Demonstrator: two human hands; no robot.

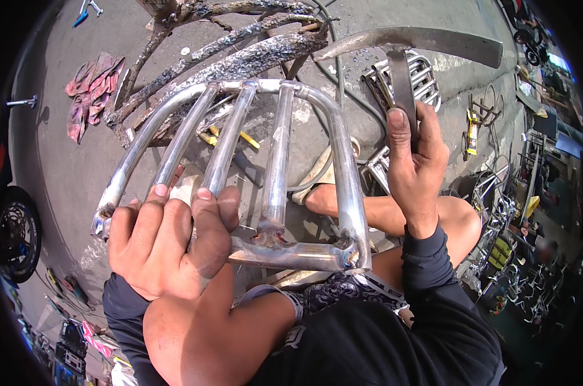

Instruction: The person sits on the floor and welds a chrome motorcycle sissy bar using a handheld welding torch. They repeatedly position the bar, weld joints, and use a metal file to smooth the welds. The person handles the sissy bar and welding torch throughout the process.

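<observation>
Concrete floor [53, 167] below, welded tubular-steel rack [277, 161] clenched at its near end by left fingers [146, 222], hammer [442, 46] gripped head-up in right fingers [429, 132]; best, I'd judge, to brace firmly and land any blow well clear of the left fingers.

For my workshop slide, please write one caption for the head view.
Left hand gripping a welded metal tube frame, right hand holding a hammer, above a grey floor.
</observation>
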